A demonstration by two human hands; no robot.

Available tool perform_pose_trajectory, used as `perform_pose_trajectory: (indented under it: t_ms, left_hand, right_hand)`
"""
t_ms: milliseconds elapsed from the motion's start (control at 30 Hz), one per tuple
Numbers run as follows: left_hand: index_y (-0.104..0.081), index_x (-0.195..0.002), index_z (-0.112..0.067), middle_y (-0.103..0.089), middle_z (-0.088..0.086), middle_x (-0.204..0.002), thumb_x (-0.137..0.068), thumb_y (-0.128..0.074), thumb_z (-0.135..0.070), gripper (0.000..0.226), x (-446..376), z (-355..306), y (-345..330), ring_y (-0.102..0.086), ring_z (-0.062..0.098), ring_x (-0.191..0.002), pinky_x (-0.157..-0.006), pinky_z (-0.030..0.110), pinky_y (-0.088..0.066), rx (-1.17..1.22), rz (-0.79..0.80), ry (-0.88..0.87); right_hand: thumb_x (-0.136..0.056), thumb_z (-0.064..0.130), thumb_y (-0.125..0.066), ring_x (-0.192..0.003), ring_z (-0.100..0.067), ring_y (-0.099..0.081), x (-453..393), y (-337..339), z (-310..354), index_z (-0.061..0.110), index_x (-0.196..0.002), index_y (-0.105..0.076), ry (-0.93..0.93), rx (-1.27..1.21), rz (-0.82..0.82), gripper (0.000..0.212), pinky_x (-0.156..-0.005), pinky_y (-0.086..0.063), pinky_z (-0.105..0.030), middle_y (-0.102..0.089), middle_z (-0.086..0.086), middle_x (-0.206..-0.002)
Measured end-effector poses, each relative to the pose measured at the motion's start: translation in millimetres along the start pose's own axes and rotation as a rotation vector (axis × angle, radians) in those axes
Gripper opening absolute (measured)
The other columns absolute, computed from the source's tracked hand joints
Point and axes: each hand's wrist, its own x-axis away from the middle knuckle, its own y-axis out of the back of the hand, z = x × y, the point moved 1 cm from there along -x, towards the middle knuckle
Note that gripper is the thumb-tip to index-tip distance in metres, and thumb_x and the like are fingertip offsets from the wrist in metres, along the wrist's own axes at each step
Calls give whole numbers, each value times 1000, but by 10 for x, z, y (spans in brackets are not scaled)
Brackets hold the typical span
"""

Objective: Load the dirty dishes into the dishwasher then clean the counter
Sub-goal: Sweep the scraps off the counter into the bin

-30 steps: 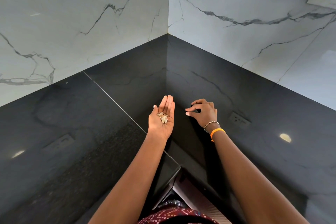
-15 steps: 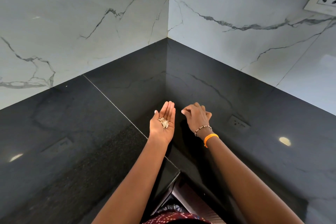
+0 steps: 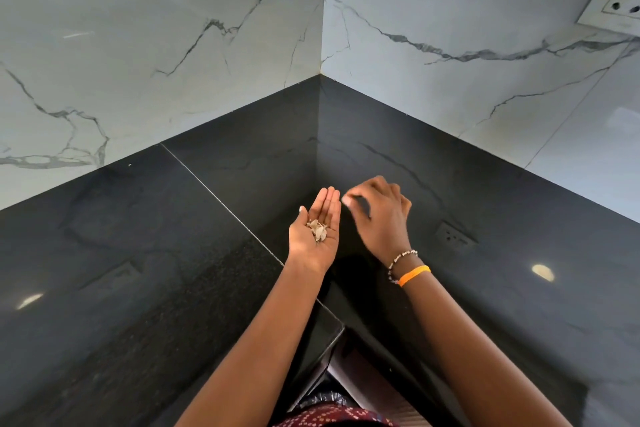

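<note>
Black worktop (image 3: 145, 288), polished, L-shaped, running into a corner at upper centre of the frame. White veined marble walls (image 3: 156, 28) rise behind it on both sides. Socket (image 3: 620, 0) on the wall at upper right edge; its reflection shows in the worktop right of centre.

Left hand (image 3: 317, 232), centre of frame: palm up, fingers straight and held together, thumb out to the side. Scraps (image 3: 318, 229), a small heap of pale, dry bits, lie in the palm. Hand is above the worktop near the corner.

Right hand (image 3: 379, 215), just right of the left: palm down, fingers curled loosely downward toward the worktop, tips blurred. Cannot tell whether they pinch anything or touch the surface. Index tip sits close to the left hand's fingertips.

Right wrist carries a beaded bracelet (image 3: 401, 258) and an orange band (image 3: 414, 274) just below it.

Bottom centre: red patterned cloth (image 3: 329, 418) at the frame edge.
</note>
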Motion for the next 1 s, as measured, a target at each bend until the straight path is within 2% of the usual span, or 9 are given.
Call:
perform_pose_trajectory:
  t_ms: [100,167,333,633,733,800,867,933,1000]
  left_hand:
    - [-59,-108,8,-62,19,-117,-103,-26,-28,49,49,-87,-23,-57,28,-114,-90,37,-48,42,7,-45]
    - [-60,-108,8,-63,19,-116,-103,-26,-28,49,62,-132,-21,-57,28,-115,-89,37,-49,56,1,-61]
    - [-61,-107,7,-66,20,-109,-103,-27,-28,49,48,-155,-9,-59,27,-114,-86,37,-51,63,0,-68]
    - [-61,-108,7,-67,20,-108,-102,-29,-28,48,32,-145,-7,-61,27,-108,-84,37,-51,66,-7,-59]
    - [-61,-108,7,-65,20,-111,-103,-28,-28,48,28,-141,-2,-60,27,-110,-86,37,-51,52,-15,-50]
    - [-62,-105,7,-65,20,-110,-103,-28,-27,48,39,-140,2,-59,27,-112,-87,37,-50,52,-4,-53]
    - [-62,-104,7,-66,20,-110,-103,-28,-27,49,35,-144,10,-59,27,-111,-87,37,-50,55,-2,-61]
    - [-62,-105,6,-65,19,-112,-103,-27,-27,48,13,-139,17,-60,27,-110,-87,36,-50,38,-12,-54]
    - [-62,-106,6,-63,19,-116,-103,-26,-27,48,-5,-116,30,-62,27,-105,-87,36,-50,20,-24,-54]
  right_hand:
    - [-84,16,-59,-94,-18,-58,-118,-130,-405,29,-78,-64,-348,-138,99,15,-88,-42,-39,-59,7,-92]
    - [-84,17,-61,-97,-17,-58,-107,-245,-571,29,-82,-67,-424,-99,225,13,-88,-41,-37,-62,4,-97]
    - [-82,28,-67,-89,-9,-51,-93,-394,-586,32,-90,-71,-359,14,259,10,-77,-23,-31,-54,14,-89]
    - [-89,28,-59,-93,-15,-56,-192,-408,-598,28,-86,-69,-232,119,272,11,-78,-27,-32,-62,10,-94]
    - [-92,30,-51,-98,-16,-56,-277,-456,-669,24,-92,-67,-240,209,389,17,-87,-31,-36,-63,9,-99]
    - [-91,30,-54,-89,-12,-56,-402,-389,-678,20,-91,-67,-350,0,482,16,-91,-33,-37,-61,10,-87]
    - [-90,22,-58,-65,2,-53,-514,-284,-571,10,-91,-67,-351,-299,452,15,-76,-40,-26,-54,11,-68]
    - [-89,15,-58,-56,9,-51,-520,-153,-319,9,-88,-66,-216,-455,389,10,-63,-37,-13,-52,14,-65]
    - [-90,16,-57,-68,9,-55,-482,-93,-65,18,-84,-65,-15,-445,466,10,-69,-40,-11,-57,14,-73]
